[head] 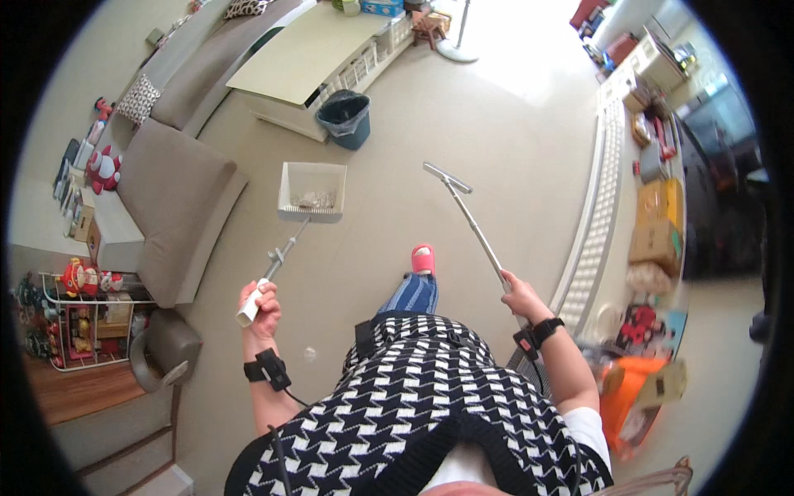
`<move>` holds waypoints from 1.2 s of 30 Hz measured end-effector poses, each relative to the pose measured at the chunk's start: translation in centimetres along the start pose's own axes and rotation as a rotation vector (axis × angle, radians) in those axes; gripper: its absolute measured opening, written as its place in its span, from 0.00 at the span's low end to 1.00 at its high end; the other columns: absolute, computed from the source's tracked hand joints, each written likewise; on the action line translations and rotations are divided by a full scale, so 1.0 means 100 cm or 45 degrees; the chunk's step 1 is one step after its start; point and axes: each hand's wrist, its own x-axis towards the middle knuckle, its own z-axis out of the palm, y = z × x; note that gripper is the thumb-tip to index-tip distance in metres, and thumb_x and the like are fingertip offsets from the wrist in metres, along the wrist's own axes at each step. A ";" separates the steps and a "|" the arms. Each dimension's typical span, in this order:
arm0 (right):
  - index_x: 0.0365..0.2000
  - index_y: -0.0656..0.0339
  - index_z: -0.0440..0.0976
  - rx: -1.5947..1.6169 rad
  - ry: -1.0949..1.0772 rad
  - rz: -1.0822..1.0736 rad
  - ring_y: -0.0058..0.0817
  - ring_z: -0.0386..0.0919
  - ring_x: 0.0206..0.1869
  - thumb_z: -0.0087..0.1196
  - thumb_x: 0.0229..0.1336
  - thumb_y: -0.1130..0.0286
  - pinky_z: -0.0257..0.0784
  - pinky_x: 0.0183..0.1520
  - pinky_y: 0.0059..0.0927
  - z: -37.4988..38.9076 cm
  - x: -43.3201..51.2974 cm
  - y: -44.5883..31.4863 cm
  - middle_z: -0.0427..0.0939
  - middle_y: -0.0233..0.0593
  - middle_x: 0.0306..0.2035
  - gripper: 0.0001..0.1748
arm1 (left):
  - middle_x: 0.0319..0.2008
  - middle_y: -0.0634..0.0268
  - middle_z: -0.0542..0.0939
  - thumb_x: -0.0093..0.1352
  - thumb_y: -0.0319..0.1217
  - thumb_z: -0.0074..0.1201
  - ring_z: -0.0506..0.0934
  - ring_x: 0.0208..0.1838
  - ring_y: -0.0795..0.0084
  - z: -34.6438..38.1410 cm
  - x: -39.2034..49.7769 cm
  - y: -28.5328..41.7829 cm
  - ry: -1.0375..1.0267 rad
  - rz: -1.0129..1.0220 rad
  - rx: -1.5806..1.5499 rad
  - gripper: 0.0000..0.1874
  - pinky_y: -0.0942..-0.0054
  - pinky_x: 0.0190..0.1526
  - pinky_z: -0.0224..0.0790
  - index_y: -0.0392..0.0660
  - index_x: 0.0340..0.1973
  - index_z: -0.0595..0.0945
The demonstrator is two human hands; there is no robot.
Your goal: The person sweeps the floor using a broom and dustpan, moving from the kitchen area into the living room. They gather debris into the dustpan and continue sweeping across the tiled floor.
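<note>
My left hand [267, 308] is wrapped around the white grip of a long-handled dustpan [310, 180]. Grey dust or debris [314, 199] lies inside the pan, near its toothed edge. In my right hand [520, 297] is the metal pole of a floor squeegee or flat broom [448, 178], its narrow head angled out ahead of me, to the right of the dustpan. Whether the head touches the floor I cannot tell. A pink slipper [423, 259] on my foot shows between the two poles.
A bin with a plastic liner [345, 121] stands by the cream low table [310, 49]. The beige sofa [167, 198] is at left, near a wire rack of figurines [87, 322]. Along the right runs a low cabinet with cardboard boxes [654, 229] and an orange bag [629, 397]. A white scrap [310, 353] lies on the floor.
</note>
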 end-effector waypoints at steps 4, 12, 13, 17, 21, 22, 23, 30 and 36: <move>0.54 0.56 0.59 -0.105 0.036 -0.123 0.46 0.76 0.31 0.45 0.41 0.75 0.72 0.36 0.41 -0.049 0.091 -0.059 0.76 0.54 0.29 0.32 | 0.22 0.64 0.67 0.67 0.35 0.40 0.66 0.14 0.78 0.022 0.041 0.007 0.108 0.083 0.013 0.12 0.80 0.16 0.62 0.39 0.27 0.63; 0.53 0.58 0.61 -0.312 -0.237 -0.209 0.45 0.74 0.43 0.44 0.43 0.74 0.70 0.45 0.39 -0.139 0.288 -0.161 0.74 0.56 0.39 0.31 | 0.12 0.71 0.61 0.66 0.39 0.43 0.57 0.12 0.81 0.069 0.069 -0.046 0.275 0.255 -0.182 0.14 0.85 0.14 0.53 0.41 0.27 0.64; 0.53 0.58 0.61 -0.428 -0.244 -0.261 0.46 0.73 0.44 0.43 0.43 0.75 0.69 0.46 0.40 -0.144 0.310 -0.171 0.74 0.55 0.40 0.30 | 0.13 0.70 0.61 0.66 0.38 0.43 0.58 0.12 0.81 0.074 0.067 -0.055 0.318 0.318 -0.197 0.14 0.84 0.15 0.53 0.40 0.27 0.64; 0.52 0.59 0.62 -0.723 -0.388 -0.348 0.46 0.72 0.47 0.40 0.46 0.74 0.68 0.48 0.39 -0.145 0.411 -0.239 0.72 0.54 0.44 0.27 | 0.19 0.65 0.65 0.67 0.36 0.41 0.58 0.13 0.80 0.098 0.065 -0.084 0.296 0.530 -0.371 0.13 0.82 0.15 0.51 0.39 0.28 0.64; 0.51 0.59 0.62 -0.799 -0.544 -0.288 0.46 0.69 0.51 0.40 0.48 0.73 0.66 0.51 0.41 -0.124 0.474 -0.284 0.71 0.53 0.47 0.25 | 0.25 0.65 0.65 0.69 0.34 0.37 0.60 0.15 0.79 0.140 0.045 -0.108 0.285 0.711 -0.425 0.11 0.80 0.16 0.51 0.39 0.30 0.64; 0.51 0.59 0.62 -0.802 -0.555 -0.299 0.46 0.69 0.51 0.39 0.49 0.73 0.66 0.50 0.41 -0.118 0.485 -0.293 0.71 0.53 0.46 0.25 | 0.25 0.65 0.65 0.69 0.34 0.37 0.60 0.16 0.79 0.151 0.039 -0.117 0.308 0.749 -0.430 0.10 0.79 0.17 0.52 0.38 0.31 0.64; 0.51 0.59 0.61 -0.808 -0.579 -0.314 0.46 0.69 0.51 0.39 0.49 0.73 0.66 0.50 0.42 -0.111 0.493 -0.299 0.71 0.53 0.46 0.25 | 0.24 0.65 0.65 0.69 0.33 0.36 0.61 0.16 0.80 0.162 0.033 -0.130 0.303 0.806 -0.452 0.10 0.79 0.17 0.52 0.38 0.31 0.64; 0.51 0.60 0.60 -1.076 -0.706 -0.432 0.47 0.69 0.50 0.38 0.51 0.74 0.68 0.48 0.43 -0.111 0.503 -0.311 0.71 0.52 0.46 0.23 | 0.28 0.64 0.67 0.69 0.32 0.36 0.64 0.19 0.79 0.194 0.021 -0.198 0.517 1.052 -0.411 0.07 0.79 0.19 0.54 0.41 0.36 0.65; 0.53 0.57 0.60 -1.204 -0.792 -0.518 0.45 0.70 0.49 0.38 0.50 0.73 0.69 0.47 0.42 -0.127 0.489 -0.297 0.72 0.50 0.46 0.25 | 0.28 0.63 0.65 0.69 0.33 0.36 0.64 0.20 0.77 0.187 0.024 -0.223 0.498 1.071 -0.448 0.10 0.78 0.21 0.57 0.38 0.31 0.63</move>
